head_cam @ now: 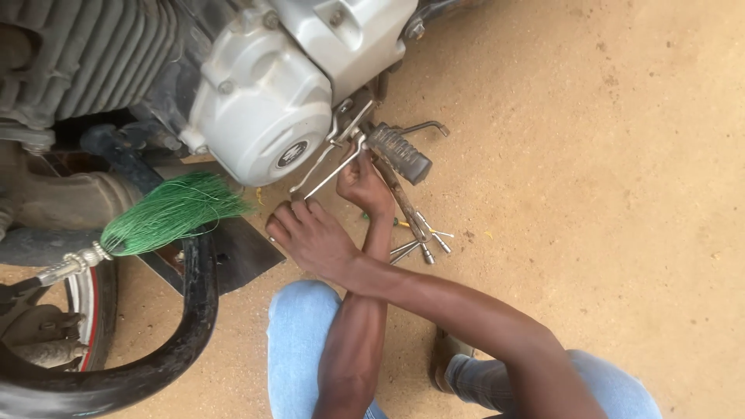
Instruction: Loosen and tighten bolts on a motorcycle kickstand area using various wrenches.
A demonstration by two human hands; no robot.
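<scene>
Chrome lever point(330, 172) under the silver engine cover point(260, 109): my right hand point(314, 237), arms crossed, lies flat on its lower end, fingers loosely spread. My left hand point(365, 186) is curled shut around its upper part. One lever, long axis running diagonally from lower left up toward the single black footpeg point(400, 153). Several loose metal tools point(423, 242) lie below the footpeg.

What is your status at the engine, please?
Left hand closed on metal rod under engine cover. Right hand open, fingertips at rod's lower end, arms crossed. Footpeg beside left hand; cross wrench on ground.
</scene>
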